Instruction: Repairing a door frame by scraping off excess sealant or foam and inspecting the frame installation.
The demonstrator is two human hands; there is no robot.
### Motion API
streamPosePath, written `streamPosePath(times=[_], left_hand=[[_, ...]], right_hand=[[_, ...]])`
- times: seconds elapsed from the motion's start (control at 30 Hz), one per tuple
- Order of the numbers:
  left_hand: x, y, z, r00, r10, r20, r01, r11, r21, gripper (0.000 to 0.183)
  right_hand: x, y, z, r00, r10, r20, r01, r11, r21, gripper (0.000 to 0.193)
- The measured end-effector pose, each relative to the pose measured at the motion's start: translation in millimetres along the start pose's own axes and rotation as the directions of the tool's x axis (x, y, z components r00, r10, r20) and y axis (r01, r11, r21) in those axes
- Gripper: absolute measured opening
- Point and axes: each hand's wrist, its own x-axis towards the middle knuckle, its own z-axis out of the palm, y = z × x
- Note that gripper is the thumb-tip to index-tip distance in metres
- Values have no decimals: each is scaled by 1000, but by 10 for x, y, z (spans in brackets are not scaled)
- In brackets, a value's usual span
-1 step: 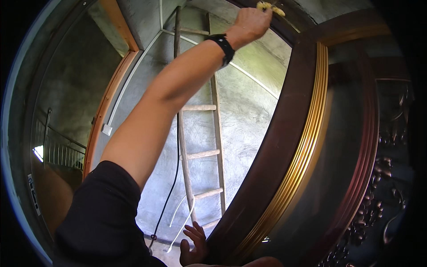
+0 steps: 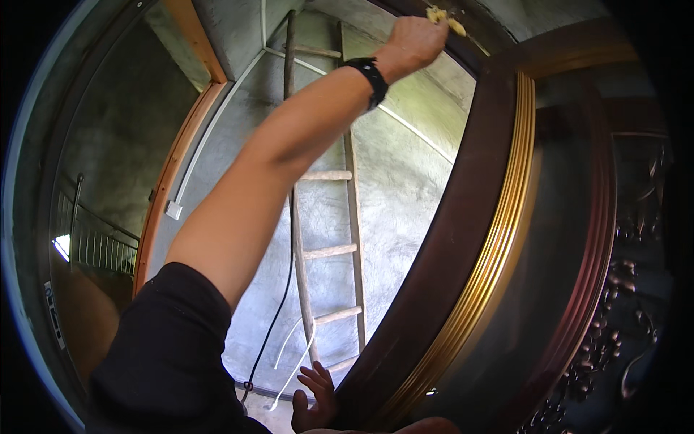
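Observation:
My left hand (image 2: 418,43) is raised high at the top of the view, with a black band on its wrist. It is closed on a small lumpy yellow piece (image 2: 455,26), which sticks out past the knuckles against the top of the dark brown door frame (image 2: 463,32). Whether this piece is cloth or sponge, I cannot tell. Low in the middle, my right hand (image 2: 315,398) has its fingers apart, beside the lower edge of the dark door (image 2: 441,289). Its forearm is mostly out of sight.
A wooden ladder (image 2: 331,252) leans against the grey wall (image 2: 394,195) beyond the doorway. A black cable (image 2: 282,311) hangs next to it. Gold ribbed trim (image 2: 499,260) runs along the door at right. An orange-brown wooden frame (image 2: 173,166) and a stair railing (image 2: 105,242) lie left.
My left hand has shifted slightly right and down along the top of the frame, and the yellow piece has moved with it. My right hand stays in place.

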Motion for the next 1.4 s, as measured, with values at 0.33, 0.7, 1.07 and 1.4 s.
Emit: streamPosePath(times=[0.33, 0.7, 1.07, 1.4], left_hand=[[394, -123, 125, 993, 18, 119, -34, 990, 136, 23], [53, -1124, -683, 992, 86, -95, -52, 946, 320, 20], [-939, -1047, -1017, 962, -30, 273, 21, 999, 38, 43], [-626, -695, -564, 1000, 5, 25, -4, 999, -51, 40]], right_hand=[[-52, 180, -3, 999, -44, 15, 44, 999, -11, 29], [13, 38, 14, 993, -95, -66, 98, 994, 46, 26], [-83, -108, 41, 993, -22, -115, 22, 1000, 2, 17], [191, -176, 139, 991, -62, -119, 53, 996, -78, 15]])
